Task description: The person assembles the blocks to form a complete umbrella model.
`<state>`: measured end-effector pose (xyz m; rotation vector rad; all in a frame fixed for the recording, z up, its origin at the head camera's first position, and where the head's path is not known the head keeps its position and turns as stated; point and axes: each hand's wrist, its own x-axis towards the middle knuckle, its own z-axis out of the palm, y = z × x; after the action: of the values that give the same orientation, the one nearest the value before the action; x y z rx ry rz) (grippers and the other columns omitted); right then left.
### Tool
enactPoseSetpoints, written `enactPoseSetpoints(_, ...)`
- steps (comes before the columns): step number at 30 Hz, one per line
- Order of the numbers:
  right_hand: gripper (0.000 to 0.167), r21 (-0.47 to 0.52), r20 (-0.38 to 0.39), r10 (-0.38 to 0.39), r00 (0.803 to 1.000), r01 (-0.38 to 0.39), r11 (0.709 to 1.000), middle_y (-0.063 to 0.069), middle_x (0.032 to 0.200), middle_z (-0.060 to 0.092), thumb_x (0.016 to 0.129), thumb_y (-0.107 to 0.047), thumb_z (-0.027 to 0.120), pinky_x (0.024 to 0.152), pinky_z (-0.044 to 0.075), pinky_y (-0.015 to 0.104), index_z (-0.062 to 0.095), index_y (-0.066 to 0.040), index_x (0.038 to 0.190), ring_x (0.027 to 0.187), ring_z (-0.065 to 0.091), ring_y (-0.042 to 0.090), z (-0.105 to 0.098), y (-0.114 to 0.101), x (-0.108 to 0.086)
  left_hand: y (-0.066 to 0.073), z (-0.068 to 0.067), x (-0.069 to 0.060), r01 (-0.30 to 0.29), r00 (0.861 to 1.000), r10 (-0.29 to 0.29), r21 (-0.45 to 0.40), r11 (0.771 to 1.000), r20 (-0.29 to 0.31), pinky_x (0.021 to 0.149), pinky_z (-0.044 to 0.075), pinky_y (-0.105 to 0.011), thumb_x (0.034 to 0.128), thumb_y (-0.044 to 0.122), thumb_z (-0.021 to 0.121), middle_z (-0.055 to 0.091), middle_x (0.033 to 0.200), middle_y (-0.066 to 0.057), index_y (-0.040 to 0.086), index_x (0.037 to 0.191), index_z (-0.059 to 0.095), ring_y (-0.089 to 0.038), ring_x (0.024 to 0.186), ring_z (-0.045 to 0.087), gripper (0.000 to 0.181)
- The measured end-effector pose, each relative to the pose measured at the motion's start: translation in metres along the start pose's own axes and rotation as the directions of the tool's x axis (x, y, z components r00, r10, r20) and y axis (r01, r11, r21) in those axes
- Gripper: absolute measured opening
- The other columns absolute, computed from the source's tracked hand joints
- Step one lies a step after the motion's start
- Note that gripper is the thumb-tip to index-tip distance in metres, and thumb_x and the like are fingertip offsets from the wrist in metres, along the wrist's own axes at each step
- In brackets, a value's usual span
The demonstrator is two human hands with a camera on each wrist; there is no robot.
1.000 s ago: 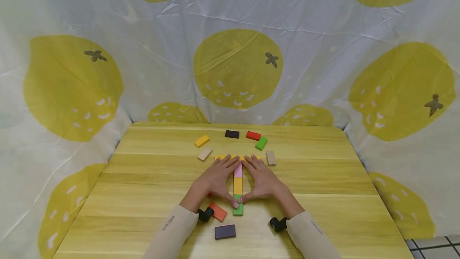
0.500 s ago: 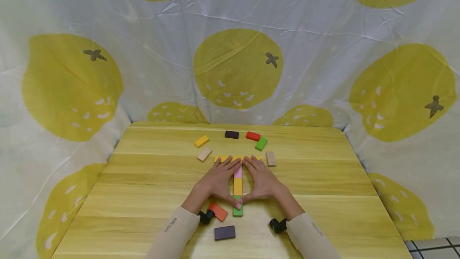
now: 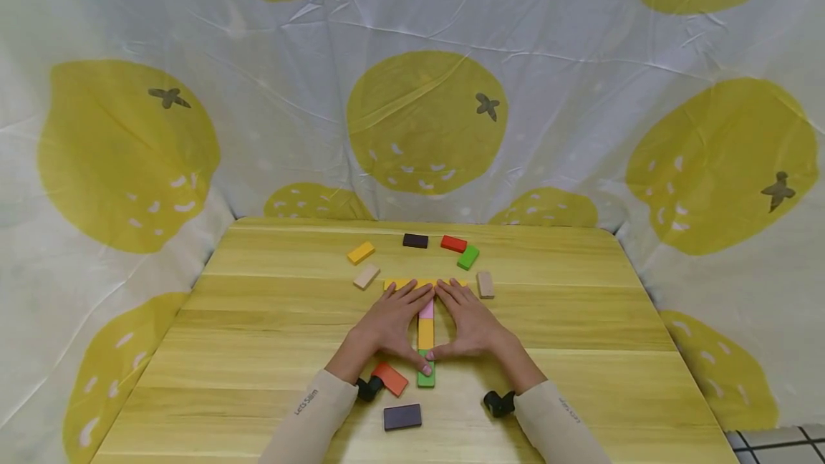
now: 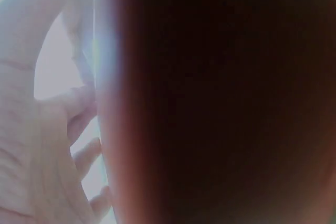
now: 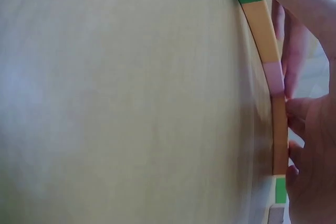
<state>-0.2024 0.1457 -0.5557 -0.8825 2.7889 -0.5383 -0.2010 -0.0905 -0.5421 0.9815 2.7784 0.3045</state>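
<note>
Wooden blocks form a T on the table. Its stem has a pink block [image 3: 426,309], a yellow block [image 3: 426,334] and a green block [image 3: 425,380], end to end. A yellow row [image 3: 391,283] makes the crossbar at the far end. My left hand [image 3: 394,322] lies spread on the stem's left side, fingertips at the crossbar, thumb on the green block. Mirroring it, my right hand [image 3: 469,324] has its fingertips at the crossbar and its thumb at the green block. Something dark and very close fills most of the left wrist view.
Beyond the T lie loose yellow [image 3: 361,253], black [image 3: 415,240], red [image 3: 454,243] and green [image 3: 468,258] blocks. Plain wood blocks flank it at left [image 3: 367,276] and right [image 3: 486,285]. An orange block [image 3: 390,379] sits by my left wrist, with a dark purple block [image 3: 402,417] nearer.
My left hand has shifted slightly right and towards me, its thumb sliding further onto the green block. The right hand has hardly moved, and the blocks keep their layout.
</note>
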Motion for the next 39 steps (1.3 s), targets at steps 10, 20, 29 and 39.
enactPoseSetpoints(10,0.128,0.013,-0.006,0.005,1.000,-0.004,1.000,0.002,0.174,0.015,0.072,-0.085,0.069,0.131,0.014,0.051,0.018,-0.014,0.167,0.162,0.007,0.029,0.002,0.000,0.002,-0.001,-0.003,0.001,0.017,1.000,-0.017,0.020,1.000,0.025,0.129,0.012,-0.059,0.0519,0.099,0.066,0.017,0.173,0.006,0.023,0.167,0.017,-0.027,0.162,0.010,0.147)
enactPoseSetpoints(20,0.117,0.021,-0.016,0.017,1.000,-0.016,1.000,0.003,0.173,0.018,0.080,-0.080,0.065,0.130,0.016,0.051,0.021,-0.014,0.166,0.162,0.010,0.028,0.002,-0.001,0.001,-0.001,-0.001,-0.001,0.023,1.000,-0.023,0.007,1.000,0.021,0.129,0.012,-0.058,0.0514,0.100,0.065,0.017,0.173,0.008,0.024,0.167,0.018,-0.026,0.162,0.010,0.146)
enactPoseSetpoints(29,0.095,0.154,-0.075,0.049,0.996,-0.037,0.987,0.002,0.171,0.028,0.090,-0.067,0.066,0.127,0.023,0.056,0.032,-0.016,0.163,0.160,0.017,0.028,-0.006,0.011,-0.002,0.000,0.001,0.000,0.015,1.000,-0.015,-0.026,1.000,0.005,0.129,0.012,-0.059,0.0523,0.098,0.068,0.019,0.173,0.006,0.022,0.166,0.023,-0.027,0.162,0.011,0.144)
enactPoseSetpoints(39,0.058,0.220,-0.264,0.158,0.952,-0.100,0.970,0.017,0.160,0.043,0.103,-0.028,0.062,0.120,0.037,0.057,0.046,-0.004,0.153,0.150,0.037,0.037,-0.030,0.054,-0.008,-0.001,0.001,0.002,0.011,1.000,-0.011,-0.035,0.999,0.002,0.129,0.012,-0.058,0.0508,0.096,0.071,0.018,0.173,0.006,0.021,0.166,0.023,-0.026,0.162,0.012,0.146)
